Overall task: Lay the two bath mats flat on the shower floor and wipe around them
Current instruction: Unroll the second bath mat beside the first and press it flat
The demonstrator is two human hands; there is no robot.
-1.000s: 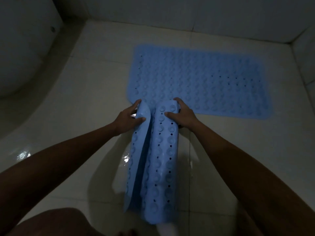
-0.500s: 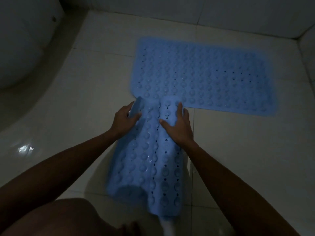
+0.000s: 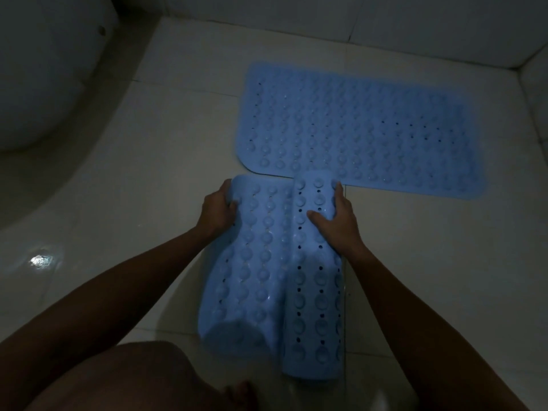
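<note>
One blue studded bath mat (image 3: 355, 126) lies flat on the tiled shower floor (image 3: 184, 149), stretching to the right near the back wall. A second blue mat (image 3: 275, 271) is partly unrolled in front of me, suction cups up, its right half still curled into a roll. My left hand (image 3: 218, 210) grips that mat's far left edge. On the curled part, my right hand (image 3: 335, 221) presses with the fingers over the roll. The second mat's far end touches the near edge of the flat mat.
A white rounded fixture (image 3: 44, 69) fills the far left. Tiled walls (image 3: 385, 22) close off the back and right. My bare knee (image 3: 133, 378) is at the bottom edge. The floor looks wet, with a light glint (image 3: 40, 259) at left.
The second mat has opened wider to the left as my left hand pulled its edge outward. My right hand stays on the curled right part.
</note>
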